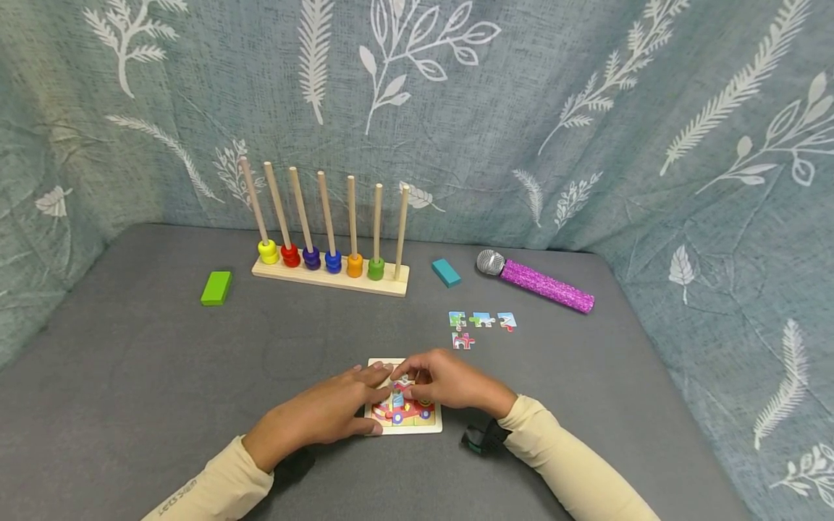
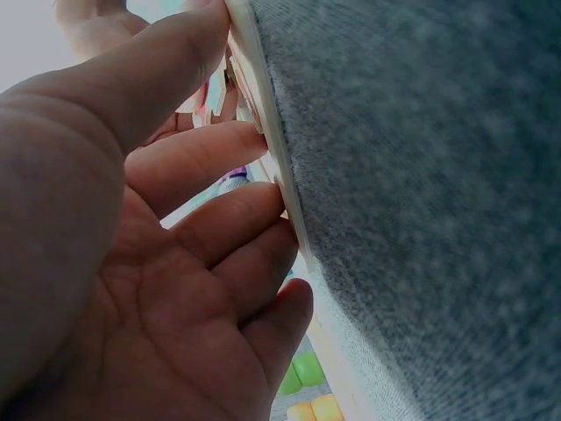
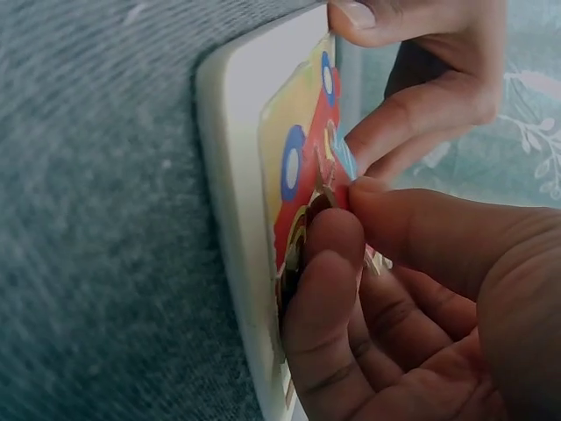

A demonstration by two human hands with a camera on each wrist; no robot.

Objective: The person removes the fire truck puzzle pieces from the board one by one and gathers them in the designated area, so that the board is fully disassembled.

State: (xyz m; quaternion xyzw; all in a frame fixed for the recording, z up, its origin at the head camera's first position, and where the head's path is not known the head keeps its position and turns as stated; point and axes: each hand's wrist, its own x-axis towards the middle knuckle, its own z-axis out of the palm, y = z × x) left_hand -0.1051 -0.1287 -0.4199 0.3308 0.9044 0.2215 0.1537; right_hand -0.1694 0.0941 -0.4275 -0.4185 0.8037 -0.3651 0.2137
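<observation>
A small jigsaw puzzle board (image 1: pixel 417 429) with a pale frame and a red vehicle picture lies flat on the table. My left hand (image 1: pixel 326 409) rests on its left side, fingers extended over the picture and thumb at the near left corner. Over the upper right part of the board, my right hand (image 1: pixel 452 380) pinches a puzzle piece (image 3: pixel 326 195) between thumb and fingertips. In the right wrist view that piece is tilted up from the picture, and the fingers hide much of it. The left wrist view shows the left fingers (image 2: pixel 232 219) against the board's edge.
Several loose puzzle pieces (image 1: pixel 482 319) lie beyond the right hand. A wooden peg stand (image 1: pixel 332 281) with coloured rings stands at the back. A green block (image 1: pixel 216 288), a teal block (image 1: pixel 446 273) and a purple glittery microphone (image 1: pixel 547 284) lie around it. A patterned curtain hangs behind.
</observation>
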